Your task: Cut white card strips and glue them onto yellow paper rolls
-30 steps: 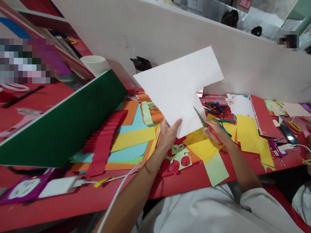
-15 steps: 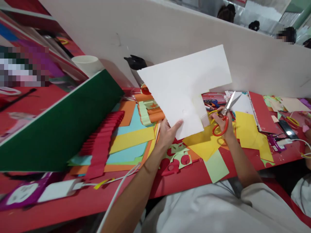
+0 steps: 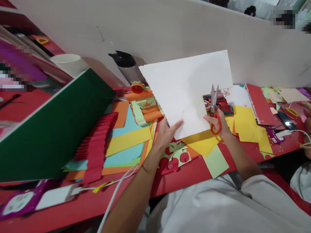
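Observation:
My left hand (image 3: 167, 134) grips a large white sheet of card (image 3: 184, 87) at its lower left edge, thumb on top and fingers beneath. The card is tilted up off the table and has a rectangular notch in its right side. In my right hand (image 3: 220, 124) is a pair of scissors (image 3: 214, 108) with red handles, blades slightly parted and pointing up in front of the notch. My right thumb touches the card's lower right edge. Yellow paper (image 3: 202, 144) and a pale green sheet (image 3: 216, 161) lie under and below the card.
A green board (image 3: 58, 126) leans at left beside pleated red paper (image 3: 97, 142) and stacked coloured sheets (image 3: 128, 152). Orange paper rolls (image 3: 148, 110), a bottle (image 3: 126, 64) and a white cup (image 3: 69, 64) stand behind. White cable (image 3: 116, 191) crosses the front. A phone (image 3: 286, 119) lies at right.
The scissors have swung upright and moved left to the card's notch, with my right hand now at its lower edge. The small flap there no longer shows. My view has shifted slightly.

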Demonstrator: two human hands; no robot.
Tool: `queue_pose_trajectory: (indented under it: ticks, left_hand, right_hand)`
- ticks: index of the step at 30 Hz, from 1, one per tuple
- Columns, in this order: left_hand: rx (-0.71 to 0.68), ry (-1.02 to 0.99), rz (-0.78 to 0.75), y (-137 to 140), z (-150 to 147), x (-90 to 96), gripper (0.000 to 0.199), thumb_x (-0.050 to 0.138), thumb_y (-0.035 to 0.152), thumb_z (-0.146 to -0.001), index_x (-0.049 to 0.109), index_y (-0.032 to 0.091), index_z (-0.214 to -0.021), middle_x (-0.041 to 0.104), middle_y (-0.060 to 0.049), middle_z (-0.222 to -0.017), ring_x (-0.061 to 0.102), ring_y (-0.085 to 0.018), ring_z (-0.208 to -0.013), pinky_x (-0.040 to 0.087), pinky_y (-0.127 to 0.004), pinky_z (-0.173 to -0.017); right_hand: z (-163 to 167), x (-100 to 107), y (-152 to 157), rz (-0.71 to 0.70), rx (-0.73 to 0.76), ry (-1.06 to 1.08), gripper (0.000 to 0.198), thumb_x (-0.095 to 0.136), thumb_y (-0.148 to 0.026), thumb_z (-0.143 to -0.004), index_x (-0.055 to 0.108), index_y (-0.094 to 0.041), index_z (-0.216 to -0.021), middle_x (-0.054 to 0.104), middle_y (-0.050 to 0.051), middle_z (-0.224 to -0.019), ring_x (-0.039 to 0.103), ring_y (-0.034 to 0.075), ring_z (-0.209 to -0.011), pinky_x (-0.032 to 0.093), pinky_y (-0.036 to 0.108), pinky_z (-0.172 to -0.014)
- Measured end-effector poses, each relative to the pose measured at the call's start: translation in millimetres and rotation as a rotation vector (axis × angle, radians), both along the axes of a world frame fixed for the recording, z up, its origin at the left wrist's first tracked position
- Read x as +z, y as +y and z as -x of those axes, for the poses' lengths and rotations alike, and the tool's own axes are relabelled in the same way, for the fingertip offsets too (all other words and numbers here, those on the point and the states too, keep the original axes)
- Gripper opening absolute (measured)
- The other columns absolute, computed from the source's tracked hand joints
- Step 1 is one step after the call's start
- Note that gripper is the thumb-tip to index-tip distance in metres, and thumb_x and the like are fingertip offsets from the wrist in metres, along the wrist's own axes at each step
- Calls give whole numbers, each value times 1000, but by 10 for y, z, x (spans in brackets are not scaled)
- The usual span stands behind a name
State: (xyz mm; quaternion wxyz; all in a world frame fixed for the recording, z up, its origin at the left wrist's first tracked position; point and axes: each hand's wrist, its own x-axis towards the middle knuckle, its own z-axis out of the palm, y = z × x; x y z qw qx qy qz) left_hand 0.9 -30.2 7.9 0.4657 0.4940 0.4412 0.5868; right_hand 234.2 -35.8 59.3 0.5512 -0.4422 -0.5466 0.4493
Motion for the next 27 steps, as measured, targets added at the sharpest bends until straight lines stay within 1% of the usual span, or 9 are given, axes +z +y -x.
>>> queue_pose_trajectory:
  ticks: [4,7,10,14,18,20,24,25,27]
  left_hand:
    - [-50,-93,81,27,-15,-66,69,91,57,-71,70,13,-119,79,-20,-124,80,-31,-97,67,-39,-80]
    - [-20,-32,39,20,-18,-63,65,90,55,-73,71,13,-118,79,-19,-122,79,-30,-99,67,-39,-82]
    - [26,50,-43,0,-19,-30,61,89,55,-73,72,12,-113,80,-18,-117,78,-31,-100,67,-41,-84]
    - [64,28,-65,18,-13,-39,62,88,58,-74,72,13,-114,80,-18,-116,78,-32,-102,67,-43,-86]
    - [213,-22,-82,117,46,-106,66,86,61,-78,69,13,-120,77,-19,-122,76,-32,-109,64,-47,-97]
    - [302,-26,-119,162,83,-121,65,84,61,-80,68,14,-121,76,-19,-125,75,-32,-113,61,-48,-103]
    - [399,14,-171,171,108,-81,62,84,60,-80,67,16,-119,74,-19,-123,72,-33,-119,58,-49,-109]
    - [405,26,-175,159,103,-65,62,84,61,-79,67,16,-118,74,-19,-123,72,-34,-120,57,-49,-109]
    - [403,44,-183,132,84,-40,62,83,62,-80,67,15,-118,74,-20,-122,71,-35,-122,56,-51,-110]
  right_hand:
    - [-4,9,5,-19,3,-7,41,86,-43,-74,59,-25,-100,70,3,-103,65,20,-96,52,34,-89]
    - [-21,-9,16,-19,-17,-36,43,86,-46,-74,59,-25,-100,69,3,-100,65,21,-94,53,36,-90]
    - [-30,-48,37,-14,-27,-79,46,85,-51,-74,58,-25,-100,65,1,-90,63,20,-87,53,35,-83]
    - [-32,-42,41,-31,-43,-96,49,86,-54,-76,58,-25,-103,61,-1,-88,59,17,-81,52,32,-76]
    - [-112,54,3,-17,-62,-122,48,83,-55,-82,57,-26,-110,58,-1,-88,56,15,-78,50,28,-71]
    - [-186,84,-12,15,32,-136,48,82,-55,-82,57,-26,-111,56,-2,-87,51,13,-71,46,26,-64]
    - [-275,61,-20,224,416,-201,46,77,-51,-83,56,-24,-112,52,-5,-79,42,10,-59,38,26,-57]
    - [-271,52,-26,280,463,-240,42,73,-50,-85,56,-24,-113,51,-6,-78,43,11,-58,38,26,-57]
    - [-244,48,-50,338,476,-330,35,66,-47,-90,56,-24,-114,50,-6,-77,42,11,-58,38,26,-58]
